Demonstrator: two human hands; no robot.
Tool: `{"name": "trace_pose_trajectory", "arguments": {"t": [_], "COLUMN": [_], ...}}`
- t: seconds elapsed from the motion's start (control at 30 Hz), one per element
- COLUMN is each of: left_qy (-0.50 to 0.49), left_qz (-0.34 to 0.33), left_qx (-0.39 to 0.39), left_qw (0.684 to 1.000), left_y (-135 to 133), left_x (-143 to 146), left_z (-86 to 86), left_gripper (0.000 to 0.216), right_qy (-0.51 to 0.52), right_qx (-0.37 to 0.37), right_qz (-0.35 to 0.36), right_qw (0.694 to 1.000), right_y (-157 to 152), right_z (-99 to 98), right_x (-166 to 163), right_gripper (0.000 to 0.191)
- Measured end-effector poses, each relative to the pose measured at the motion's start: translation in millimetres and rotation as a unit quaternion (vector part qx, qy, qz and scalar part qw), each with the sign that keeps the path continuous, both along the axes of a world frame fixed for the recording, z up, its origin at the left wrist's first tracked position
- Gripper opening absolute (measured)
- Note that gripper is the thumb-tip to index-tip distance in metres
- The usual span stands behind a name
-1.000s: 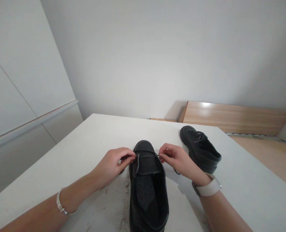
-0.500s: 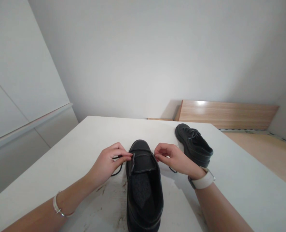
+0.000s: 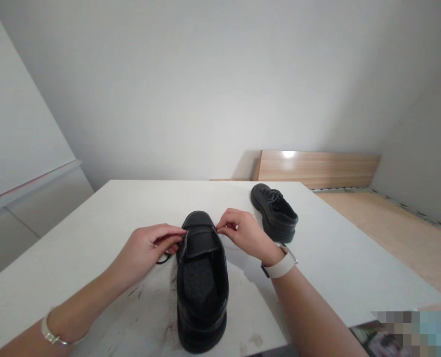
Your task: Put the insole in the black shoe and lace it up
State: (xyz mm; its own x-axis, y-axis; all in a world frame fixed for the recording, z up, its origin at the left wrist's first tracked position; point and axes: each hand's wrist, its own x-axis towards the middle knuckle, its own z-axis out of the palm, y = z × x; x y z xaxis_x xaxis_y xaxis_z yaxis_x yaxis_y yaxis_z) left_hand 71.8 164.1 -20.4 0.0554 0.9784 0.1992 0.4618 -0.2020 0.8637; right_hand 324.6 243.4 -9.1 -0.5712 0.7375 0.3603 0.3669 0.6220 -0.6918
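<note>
A black leather shoe [image 3: 201, 277] stands in front of me on the white table [image 3: 339, 258], toe pointing away. My left hand [image 3: 146, 248] pinches the black lace at the shoe's left side, and a loop of lace [image 3: 162, 259] trails on the table under it. My right hand [image 3: 242, 233] pinches the other lace end at the shoe's right side, near the tongue. A second black shoe [image 3: 274, 212] with its laces in place rests further back on the right, untouched.
The table top is scuffed with dark marks near me. Behind it are a grey wall and a wooden board [image 3: 317, 168] lying on the floor at the right. White cabinet fronts [image 3: 15, 163] stand at the left.
The view has swung to the right, so both shoes and hands sit further left in the picture. Both hands keep their pinch on the lace at the near shoe's sides.
</note>
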Motion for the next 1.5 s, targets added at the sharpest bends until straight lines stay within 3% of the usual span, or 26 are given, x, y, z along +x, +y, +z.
{"name": "trace_pose_trajectory", "arguments": {"t": [0.2,0.4,0.67,0.8,0.9,0.97,1.23,1.5], "left_qy": [0.016,-0.043,-0.08,0.041,0.186,0.238,0.281,0.26], "left_qz": [-0.014,0.0,-0.008,-0.026,-0.05,-0.063,-0.043,-0.043], "left_qx": [-0.019,-0.049,-0.064,0.009,0.112,0.135,0.104,0.024], "left_qw": [1.0,0.998,0.995,0.999,0.975,0.96,0.953,0.964], "left_y": [5,16,14,11,11,11,7,3], "left_x": [0,0,1,0,-1,-1,8,19], "left_z": [6.2,2.7,2.1,7.8,11.6,12.8,14.9,33.3], "left_gripper": [0.036,0.033,0.037,0.028,0.023,0.027,0.033,0.045], "right_qy": [-0.026,-0.05,-0.021,-0.065,-0.094,-0.108,-0.138,-0.125], "right_qx": [0.022,0.034,0.008,0.055,0.067,0.068,0.081,0.09], "right_qz": [-0.018,-0.011,0.034,0.047,0.036,0.023,-0.018,-0.026], "right_qw": [0.999,0.998,0.999,0.995,0.993,0.992,0.987,0.988], "right_y": [-8,-15,-31,-36,-37,-38,-40,-38], "right_z": [0.7,5.9,19.2,21.2,20.5,19.4,14.5,11.5], "right_x": [0,0,2,1,-2,-4,-10,-12], "right_gripper": [0.018,0.015,0.035,0.033,0.032,0.034,0.035,0.032]}}
